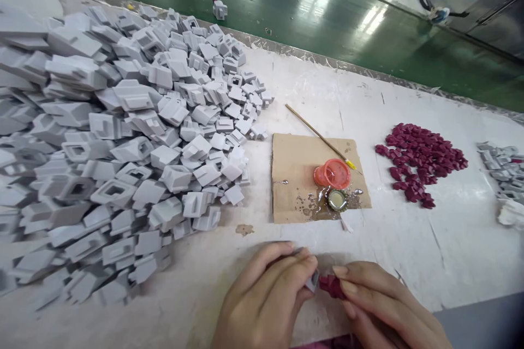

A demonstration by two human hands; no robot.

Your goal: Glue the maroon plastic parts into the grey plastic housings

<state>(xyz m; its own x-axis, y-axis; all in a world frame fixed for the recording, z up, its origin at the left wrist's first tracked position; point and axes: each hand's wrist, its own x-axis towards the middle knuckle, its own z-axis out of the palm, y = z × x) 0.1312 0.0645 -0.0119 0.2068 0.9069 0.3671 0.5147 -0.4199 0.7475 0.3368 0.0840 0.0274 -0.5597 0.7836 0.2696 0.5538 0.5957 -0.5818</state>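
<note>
Near the front edge of the table, my left hand (268, 294) is closed around a grey plastic part (312, 282), most of it hidden by the fingers. My right hand (380, 300) pinches a small dark red plastic piece (331, 286) between thumb and fingers. The red piece points at the grey part, close to it; whether they touch I cannot tell. Just beyond the hands lies a cardboard sheet (286, 204), bearing a red cup (336, 173), a bottle cap (337, 199) turned upward and spots of clear liquid.
A large heap of grey parts (135, 142) covers the left side. A thin brush (315, 131) rests across the cardboard's far edge. To the right are a pile of dark red pieces (426, 158) and more grey pieces (501, 169). One part (220, 9) sits on the green belt (278, 0) behind.
</note>
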